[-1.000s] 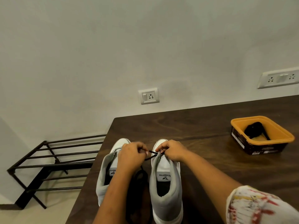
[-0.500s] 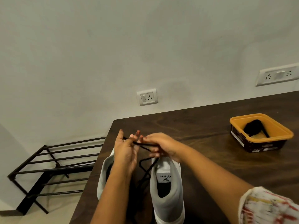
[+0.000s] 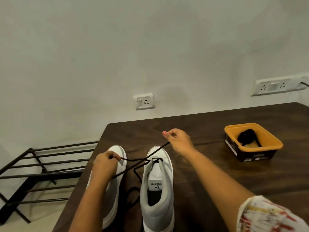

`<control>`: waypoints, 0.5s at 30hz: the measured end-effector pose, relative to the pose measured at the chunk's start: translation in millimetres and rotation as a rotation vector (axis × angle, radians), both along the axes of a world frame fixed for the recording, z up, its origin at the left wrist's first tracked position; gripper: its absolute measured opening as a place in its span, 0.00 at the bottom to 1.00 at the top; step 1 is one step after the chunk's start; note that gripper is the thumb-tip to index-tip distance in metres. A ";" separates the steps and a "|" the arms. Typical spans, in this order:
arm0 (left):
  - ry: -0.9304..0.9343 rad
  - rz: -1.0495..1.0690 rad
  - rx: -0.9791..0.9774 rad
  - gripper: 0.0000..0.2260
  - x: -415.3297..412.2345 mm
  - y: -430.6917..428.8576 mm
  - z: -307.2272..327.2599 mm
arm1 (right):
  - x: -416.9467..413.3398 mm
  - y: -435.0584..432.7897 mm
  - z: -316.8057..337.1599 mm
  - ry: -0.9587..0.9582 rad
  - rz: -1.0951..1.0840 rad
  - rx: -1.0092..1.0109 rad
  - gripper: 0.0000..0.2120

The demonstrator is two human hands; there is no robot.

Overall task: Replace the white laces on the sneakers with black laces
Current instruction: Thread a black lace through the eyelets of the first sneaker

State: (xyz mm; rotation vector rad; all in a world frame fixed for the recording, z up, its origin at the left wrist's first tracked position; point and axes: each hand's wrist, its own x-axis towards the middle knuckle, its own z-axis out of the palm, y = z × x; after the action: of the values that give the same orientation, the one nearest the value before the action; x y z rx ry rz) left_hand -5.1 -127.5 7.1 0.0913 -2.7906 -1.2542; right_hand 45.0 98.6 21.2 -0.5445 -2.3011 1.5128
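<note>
Spreading wider than before, the left hand (image 3: 104, 162) and right hand (image 3: 178, 141) are each pinching 1 lace (image 3: 135, 159) end, drawing it taut through the right sneaker (image 3: 158, 174), standing near-left on the table (image 3: 209, 128).

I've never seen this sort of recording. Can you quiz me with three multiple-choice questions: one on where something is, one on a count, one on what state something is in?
1. Where is the orange tub? A) on the table, right of the sneakers; B) on a chair; C) inside a drawer.
2. How many sneakers stand on the table? A) one; B) two; C) three.
3. What are the left hand and right hand doing? A) lying flat; B) each pinching the black lace; C) lifting the tub.
Answers: 1 A, it sits on the dark tabletop at the right; 2 B, a pair stands side by side; 3 B, the lace runs into both curled hands.
</note>
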 end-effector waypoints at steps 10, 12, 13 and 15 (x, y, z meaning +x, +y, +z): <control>0.193 -0.520 0.232 0.11 28.3 66.1 14.7 | 4.6 -19.9 8.2 0.032 0.442 -0.083 0.11; 0.136 -0.585 0.244 0.08 28.6 72.6 9.1 | 5.5 -22.7 7.6 0.064 0.403 -0.090 0.09; 0.128 -0.586 0.220 0.07 26.8 74.3 7.4 | 6.4 -22.6 7.2 0.072 0.365 -0.083 0.08; 0.110 -0.569 0.136 0.05 21.2 74.8 6.6 | 7.1 -20.5 5.7 0.071 0.309 -0.021 0.07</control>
State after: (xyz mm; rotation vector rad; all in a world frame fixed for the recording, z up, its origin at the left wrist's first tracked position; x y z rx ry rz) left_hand 16.1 -52.8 13.7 -0.7887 -2.7194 -1.4902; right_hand 52.1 78.2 26.9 -0.1391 -2.3994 1.6629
